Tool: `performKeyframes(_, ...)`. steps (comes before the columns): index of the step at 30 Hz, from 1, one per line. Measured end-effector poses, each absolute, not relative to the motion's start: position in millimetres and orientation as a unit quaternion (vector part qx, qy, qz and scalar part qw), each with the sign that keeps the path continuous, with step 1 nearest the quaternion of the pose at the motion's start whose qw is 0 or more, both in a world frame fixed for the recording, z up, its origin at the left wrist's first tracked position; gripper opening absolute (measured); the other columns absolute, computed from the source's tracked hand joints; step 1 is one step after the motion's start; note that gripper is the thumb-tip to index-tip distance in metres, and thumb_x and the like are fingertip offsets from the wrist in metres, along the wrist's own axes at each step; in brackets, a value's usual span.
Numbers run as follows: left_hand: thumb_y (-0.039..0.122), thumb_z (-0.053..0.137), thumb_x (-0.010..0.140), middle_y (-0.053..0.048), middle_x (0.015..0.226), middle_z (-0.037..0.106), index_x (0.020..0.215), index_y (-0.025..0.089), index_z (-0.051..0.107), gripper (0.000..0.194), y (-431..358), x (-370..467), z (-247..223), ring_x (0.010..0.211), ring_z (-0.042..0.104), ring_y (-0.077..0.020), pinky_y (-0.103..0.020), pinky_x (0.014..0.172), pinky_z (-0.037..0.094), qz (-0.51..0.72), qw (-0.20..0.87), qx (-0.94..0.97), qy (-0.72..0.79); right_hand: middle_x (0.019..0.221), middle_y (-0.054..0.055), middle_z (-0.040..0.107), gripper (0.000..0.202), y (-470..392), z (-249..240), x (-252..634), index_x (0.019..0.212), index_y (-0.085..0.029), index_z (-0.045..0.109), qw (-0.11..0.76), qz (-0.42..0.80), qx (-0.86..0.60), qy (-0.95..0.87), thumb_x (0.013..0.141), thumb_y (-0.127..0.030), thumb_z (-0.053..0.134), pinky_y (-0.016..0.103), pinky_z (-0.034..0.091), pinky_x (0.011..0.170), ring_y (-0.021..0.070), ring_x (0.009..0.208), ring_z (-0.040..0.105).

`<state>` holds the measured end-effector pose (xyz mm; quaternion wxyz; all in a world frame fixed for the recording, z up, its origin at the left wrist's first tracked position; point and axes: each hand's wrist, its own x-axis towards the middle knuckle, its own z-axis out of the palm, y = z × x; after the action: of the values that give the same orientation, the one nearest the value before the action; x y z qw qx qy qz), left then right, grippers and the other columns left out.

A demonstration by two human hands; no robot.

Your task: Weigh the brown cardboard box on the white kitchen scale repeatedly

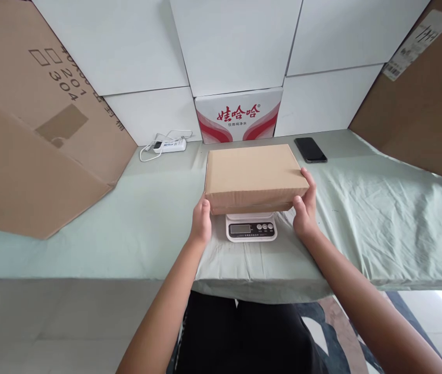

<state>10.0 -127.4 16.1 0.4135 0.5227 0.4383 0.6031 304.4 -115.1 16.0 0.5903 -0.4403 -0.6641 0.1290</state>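
A brown cardboard box (254, 171) is gripped at its two ends, right over a small white digital scale (251, 236). My left hand (201, 221) is closed on the box's left end, thumb at the near corner. At the right end, my right hand (304, 208) wraps the near corner, its thumb in front and its fingers along the side. The scale's dark display and round buttons show below the box; its weighing plate is mostly hidden. Whether the box rests on the plate or hangs just above it, I cannot tell.
Green cloth (158, 228) covers the table. Behind the box stand a red-and-white carton (240, 117) and white wall panels. A black phone (310, 149) lies back right, a white power strip (170, 145) with cable back left. Large cardboard sheets (41, 130) flank both sides.
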Motion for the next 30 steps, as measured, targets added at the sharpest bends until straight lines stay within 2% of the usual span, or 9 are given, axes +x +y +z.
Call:
performKeyframes(3,0.086,0.048,0.100,-0.014,0.150,0.078,0.138,0.024,0.078,0.079,-126.5,7.2,15.4,0.161,0.057,-0.0352,-0.050,0.137,0.046,0.609,0.408,0.518,0.440,0.171,0.007,0.052,0.072,-113.4,15.6,306.1,0.169,-0.045,0.041,0.599,0.125,-0.440,-0.657,0.103,-0.071,0.051,0.067,0.048,0.129,0.0401,0.158,0.052)
performKeyframes(6,0.085,0.047,0.101,-0.013,0.157,0.073,0.141,0.026,0.077,0.077,-126.1,4.4,16.2,0.166,0.052,-0.0334,-0.050,0.143,0.038,0.626,0.414,0.501,0.431,0.159,0.009,0.061,0.075,-110.4,15.9,308.6,0.171,-0.048,0.039,0.622,0.146,-0.432,-0.636,0.101,-0.074,0.049,0.068,0.056,0.117,0.0396,0.142,0.065)
performKeyframes(10,0.083,0.047,0.102,-0.012,0.155,0.075,0.139,0.027,0.079,0.074,-128.2,5.6,18.1,0.163,0.055,-0.0336,-0.050,0.141,0.041,0.625,0.433,0.499,0.416,0.151,0.010,0.067,0.071,-110.1,18.6,309.3,0.167,-0.046,0.048,0.634,0.162,-0.430,-0.621,0.103,-0.074,0.045,0.065,0.060,0.111,0.0391,0.135,0.069)
performKeyframes(14,0.082,0.047,0.103,-0.011,0.150,0.078,0.136,0.027,0.080,0.072,-130.5,9.2,23.3,0.162,0.057,-0.0343,-0.050,0.137,0.047,0.615,0.439,0.516,0.404,0.165,0.006,0.062,0.066,-114.1,21.1,308.6,0.164,-0.045,0.054,0.625,0.138,-0.433,-0.635,0.104,-0.070,0.050,0.069,0.050,0.127,0.0409,0.154,0.058)
performKeyframes(17,0.082,0.047,0.103,-0.011,0.149,0.079,0.133,0.027,0.081,0.072,-121.9,8.0,35.8,0.163,0.056,-0.0342,-0.047,0.136,0.048,0.620,0.425,0.538,0.382,0.179,0.003,0.048,0.072,-112.4,30.7,308.7,0.171,-0.046,0.043,0.624,0.147,-0.433,-0.634,0.104,-0.072,0.047,0.078,0.033,0.138,0.0425,0.168,0.043)
performKeyframes(19,0.084,0.046,0.102,-0.011,0.148,0.079,0.132,0.026,0.081,0.074,-105.3,5.8,47.0,0.161,0.058,-0.0349,-0.047,0.134,0.050,0.625,0.417,0.546,0.370,0.184,0.000,0.040,0.077,-104.7,44.1,307.0,0.174,-0.046,0.037,0.624,0.148,-0.426,-0.639,0.104,-0.076,0.045,0.078,0.027,0.142,0.0421,0.173,0.035)
performKeyframes(25,0.096,0.045,0.094,-0.013,0.141,0.082,0.129,0.023,0.078,0.088,-16.9,11.4,47.5,0.158,0.061,-0.0363,-0.047,0.128,0.055,0.634,0.429,0.524,0.373,0.186,0.001,0.037,0.092,-31.5,58.7,288.8,0.173,-0.040,0.039,0.621,0.180,-0.419,-0.637,0.095,-0.088,0.052,0.066,0.024,0.146,0.0386,0.179,0.022)
performKeyframes(27,0.099,0.048,0.089,-0.014,0.144,0.080,0.130,0.023,0.076,0.091,6.3,16.4,31.3,0.158,0.061,-0.0358,-0.047,0.128,0.055,0.645,0.434,0.499,0.383,0.186,0.003,0.035,0.105,-2.4,40.9,283.2,0.175,-0.038,0.032,0.642,0.215,-0.403,-0.616,0.089,-0.097,0.046,0.067,0.024,0.146,0.0385,0.178,0.025)
performKeyframes(30,0.100,0.053,0.086,-0.014,0.144,0.080,0.126,0.023,0.077,0.091,23.3,19.6,7.0,0.156,0.063,-0.0349,-0.046,0.128,0.055,0.645,0.450,0.476,0.393,0.185,0.003,0.037,0.106,23.7,10.3,281.5,0.175,-0.038,0.030,0.644,0.246,-0.401,-0.603,0.088,-0.098,0.043,0.066,0.028,0.145,0.0364,0.176,0.031)
